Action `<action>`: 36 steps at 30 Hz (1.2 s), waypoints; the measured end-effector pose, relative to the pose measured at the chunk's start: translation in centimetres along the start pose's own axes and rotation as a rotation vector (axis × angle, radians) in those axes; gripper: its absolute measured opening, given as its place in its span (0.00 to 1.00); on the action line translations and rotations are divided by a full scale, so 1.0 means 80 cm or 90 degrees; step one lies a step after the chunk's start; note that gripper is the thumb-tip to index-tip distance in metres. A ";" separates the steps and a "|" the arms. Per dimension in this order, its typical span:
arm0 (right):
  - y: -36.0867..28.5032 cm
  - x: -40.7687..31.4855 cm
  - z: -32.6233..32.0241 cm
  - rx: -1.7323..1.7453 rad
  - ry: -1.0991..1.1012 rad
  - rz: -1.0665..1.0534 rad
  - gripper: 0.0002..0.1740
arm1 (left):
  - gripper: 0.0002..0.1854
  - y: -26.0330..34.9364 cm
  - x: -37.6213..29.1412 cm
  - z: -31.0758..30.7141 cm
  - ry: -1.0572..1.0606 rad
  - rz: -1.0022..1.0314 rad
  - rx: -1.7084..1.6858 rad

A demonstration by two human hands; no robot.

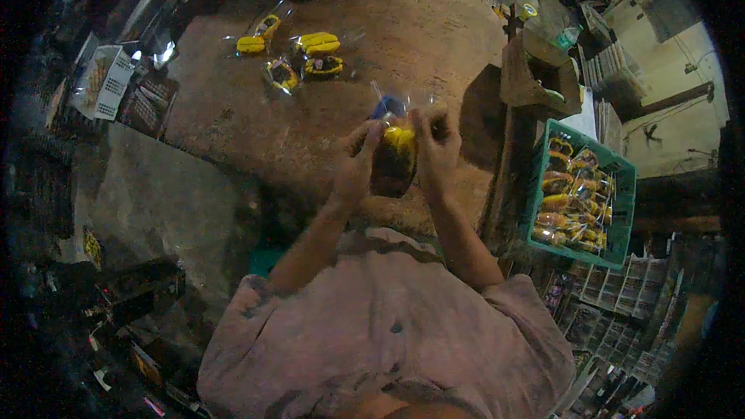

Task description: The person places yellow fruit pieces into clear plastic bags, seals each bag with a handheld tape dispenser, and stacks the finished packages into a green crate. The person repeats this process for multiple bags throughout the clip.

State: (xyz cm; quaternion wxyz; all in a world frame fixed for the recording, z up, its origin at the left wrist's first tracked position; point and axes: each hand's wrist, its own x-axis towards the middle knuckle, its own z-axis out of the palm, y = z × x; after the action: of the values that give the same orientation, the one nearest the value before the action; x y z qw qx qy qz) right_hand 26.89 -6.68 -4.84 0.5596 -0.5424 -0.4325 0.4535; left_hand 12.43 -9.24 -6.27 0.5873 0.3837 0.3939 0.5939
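In the head view my left hand (359, 142) and my right hand (435, 137) hold a clear plastic bag with a yellow item (400, 137) inside, one hand at each side, over the near part of a wooden table (233, 110). Something blue (389, 107) shows just beyond my fingers; whether it is held or lies on the table I cannot tell. Further off on the table lie several yellow items in clear wrap, among them a bright pair (318, 42), one with a dark middle (324, 66) and another (281, 75) to their left.
On the right stands a green plastic crate (630, 203) holding many wrapped yellow items. An open cardboard box (518, 78) is beyond it, at the table's right edge. A white perforated basket (115, 84) is at the far left. Racks or trays (617, 285) fill the lower right.
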 end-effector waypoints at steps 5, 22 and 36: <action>0.003 0.000 0.035 0.233 -0.033 0.099 0.15 | 0.17 0.023 0.010 -0.032 0.001 0.035 0.052; 0.043 0.050 -0.106 -0.597 0.164 -0.647 0.06 | 0.31 -0.045 0.039 -0.051 0.116 0.004 0.053; -0.002 -0.018 -0.106 0.058 0.101 -0.020 0.16 | 0.25 -0.065 -0.003 0.082 -0.149 -0.153 0.141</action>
State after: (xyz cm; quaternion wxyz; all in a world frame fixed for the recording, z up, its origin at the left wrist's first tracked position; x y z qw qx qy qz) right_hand 34.88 -9.94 -5.02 0.6236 -0.5436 -0.3739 0.4194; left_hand 20.51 -9.38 -8.47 0.6502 0.4625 0.4288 0.4236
